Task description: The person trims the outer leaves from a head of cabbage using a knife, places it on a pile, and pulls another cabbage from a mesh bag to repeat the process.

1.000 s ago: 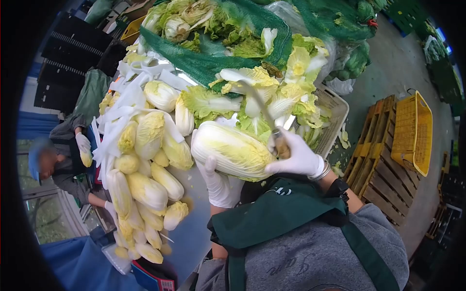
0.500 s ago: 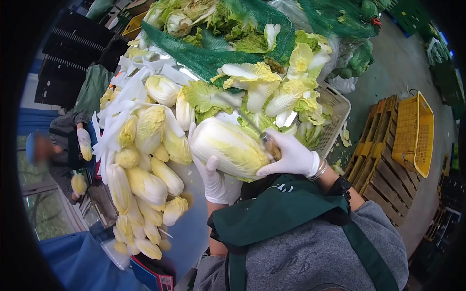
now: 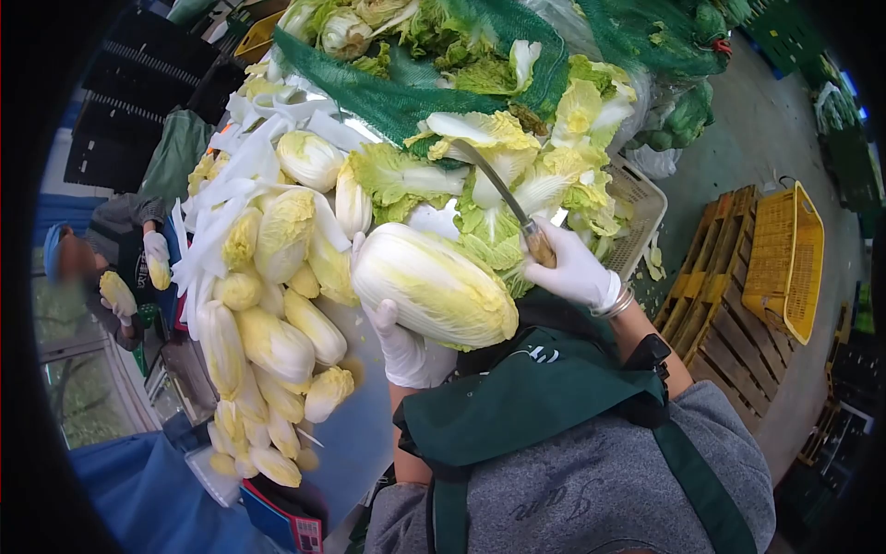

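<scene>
A large trimmed napa cabbage [image 3: 434, 286] rests in my gloved left hand [image 3: 406, 346], whose fingers wrap its near left side and underside. Just right of the cabbage, my gloved right hand [image 3: 565, 266] grips the wooden handle of a curved knife [image 3: 503, 189]. The blade points up and to the left, apart from the cabbage, over loose outer leaves [image 3: 489, 138]. Left of the held cabbage lies a pile of trimmed cabbages [image 3: 277, 346] with white strips [image 3: 249, 148] behind it.
Green netting [image 3: 369, 97] with leaves lies at the back. A pale crate [image 3: 651, 208] stands right of the leaves. Farther right are a wooden pallet [image 3: 715, 305] and a yellow crate [image 3: 784, 263]. At the left, another person [image 3: 115, 240] holds cabbages.
My right hand has moved off the cabbage to the right, and the knife is now more upright and sharply visible. The other person has lifted a cabbage.
</scene>
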Motion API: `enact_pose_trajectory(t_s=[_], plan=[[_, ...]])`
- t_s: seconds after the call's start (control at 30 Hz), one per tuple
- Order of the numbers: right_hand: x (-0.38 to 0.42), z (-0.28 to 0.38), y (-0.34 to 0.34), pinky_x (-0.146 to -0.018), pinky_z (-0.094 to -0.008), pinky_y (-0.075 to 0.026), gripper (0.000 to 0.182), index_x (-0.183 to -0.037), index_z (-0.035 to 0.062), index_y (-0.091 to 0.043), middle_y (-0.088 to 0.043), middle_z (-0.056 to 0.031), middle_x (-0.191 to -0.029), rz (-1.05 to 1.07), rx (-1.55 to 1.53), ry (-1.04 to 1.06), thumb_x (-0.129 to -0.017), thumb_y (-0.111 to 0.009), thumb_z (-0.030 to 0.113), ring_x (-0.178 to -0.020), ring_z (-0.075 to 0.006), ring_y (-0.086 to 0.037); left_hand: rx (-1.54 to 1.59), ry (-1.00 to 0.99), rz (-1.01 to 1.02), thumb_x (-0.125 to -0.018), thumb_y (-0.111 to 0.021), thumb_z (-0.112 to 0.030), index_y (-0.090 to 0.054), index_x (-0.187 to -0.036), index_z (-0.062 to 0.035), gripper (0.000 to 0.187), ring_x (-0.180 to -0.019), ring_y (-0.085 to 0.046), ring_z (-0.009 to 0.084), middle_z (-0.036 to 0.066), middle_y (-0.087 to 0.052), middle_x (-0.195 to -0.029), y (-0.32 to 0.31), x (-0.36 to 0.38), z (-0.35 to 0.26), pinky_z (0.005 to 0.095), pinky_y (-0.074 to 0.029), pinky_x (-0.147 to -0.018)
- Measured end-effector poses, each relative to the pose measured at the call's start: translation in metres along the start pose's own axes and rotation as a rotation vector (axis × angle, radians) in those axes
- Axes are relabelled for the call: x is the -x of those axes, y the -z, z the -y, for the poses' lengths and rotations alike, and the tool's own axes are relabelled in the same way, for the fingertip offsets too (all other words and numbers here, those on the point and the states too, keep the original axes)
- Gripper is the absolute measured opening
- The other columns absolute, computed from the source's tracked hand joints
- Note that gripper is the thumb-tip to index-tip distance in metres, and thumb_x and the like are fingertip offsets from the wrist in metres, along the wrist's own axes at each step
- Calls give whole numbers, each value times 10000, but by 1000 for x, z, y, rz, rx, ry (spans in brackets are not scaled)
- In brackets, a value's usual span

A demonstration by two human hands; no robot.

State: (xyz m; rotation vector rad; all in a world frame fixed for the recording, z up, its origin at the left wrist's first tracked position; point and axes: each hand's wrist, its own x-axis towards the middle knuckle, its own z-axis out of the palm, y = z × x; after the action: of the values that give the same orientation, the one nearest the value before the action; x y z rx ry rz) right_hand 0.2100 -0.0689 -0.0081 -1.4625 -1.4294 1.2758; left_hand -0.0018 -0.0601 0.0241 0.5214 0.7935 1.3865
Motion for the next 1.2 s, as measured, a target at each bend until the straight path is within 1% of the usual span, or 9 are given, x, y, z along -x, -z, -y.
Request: enact_pose_trajectory(t_s=[0.17,0.27,0.4,0.67,0.93,1.03,1.07,1.13,1.2], plan=[[20,31,-22,-751,-294,-458,729,-1074,-19,-415,-554,-81,-864,102,344,86,-633,-846,370,-816,-183,-546,-102,54,-116,-789,-551,-531,-361,-1358,-31,781,-1181,-470,275,147,-470,-1296,-15,3,-3,397,-394,-991],[12,19,-8,-794,-301,-454,636,-1165,-15,-426,-546,-122,-972,333,76,74,-725,-768,292,-893,-190,-542,-85,82,-124,-807,-535,-512,-373,-1350,-30,743,-1163,-485,280,149,-481,-1286,-13,3,-5,397,-405,-983],[10,12,2,-699,-229,-418,277,-926,49,-464,-458,21,-824,415,-305,26,-733,-662,46,-778,-64,-432,46,101,-114,-809,-533,-505,-376,-1345,-29,734,-1154,-493,288,153,-479,-1290,-10,3,-3,404,-422,-971],[-12,-9,30,-665,-207,-391,300,-877,78,-471,-420,54,-811,279,-308,-46,-629,-637,44,-759,-58,-405,45,46,-87,-785,-526,-555,-388,-1335,-37,768,-1147,-497,296,161,-484,-1272,-8,0,10,420,-439,-954],[-31,-37,49,-672,-230,-438,229,-927,48,-511,-505,5,-807,-9,-237,-168,-737,-627,102,-781,-56,-500,36,118,-16,-776,-504,-609,-394,-1332,-40,804,-1118,-515,305,162,-507,-1236,1,3,13,433,-457,-932],[-19,-47,47,-729,-284,-481,359,-1021,9,-529,-565,-12,-867,-179,41,-53,-757,-702,180,-784,-114,-548,114,140,-40,-768,-512,-608,-396,-1332,-40,808,-1115,-519,304,164,-509,-1242,9,-4,16,428,-452,-941],[-13,-32,40,-800,-300,-473,504,-1109,-5,-526,-587,-44,-927,-135,28,-241,-760,-737,292,-864,-148,-562,38,144,-94,-765,-516,-607,-397,-1332,-41,810,-1118,-519,305,165,-507,-1247,10,-3,15,427,-450,-943],[-4,-10,18,-736,-277,-463,588,-1151,13,-488,-548,-42,-905,20,-54,-246,-743,-754,341,-843,-128,-538,-118,143,-105,-751,-532,-606,-396,-1336,-42,823,-1126,-516,305,169,-503,-1257,21,-5,16,425,-445,-949],[0,3,-9,-870,-300,-437,860,-1295,-8,-370,-537,-96,-1079,221,-14,-108,-664,-821,364,-1001,-164,-511,-274,130,-11,-730,-556,-605,-393,-1341,-43,846,-1138,-512,305,175,-499,-1266,45,-12,27,422,-439,-958]])
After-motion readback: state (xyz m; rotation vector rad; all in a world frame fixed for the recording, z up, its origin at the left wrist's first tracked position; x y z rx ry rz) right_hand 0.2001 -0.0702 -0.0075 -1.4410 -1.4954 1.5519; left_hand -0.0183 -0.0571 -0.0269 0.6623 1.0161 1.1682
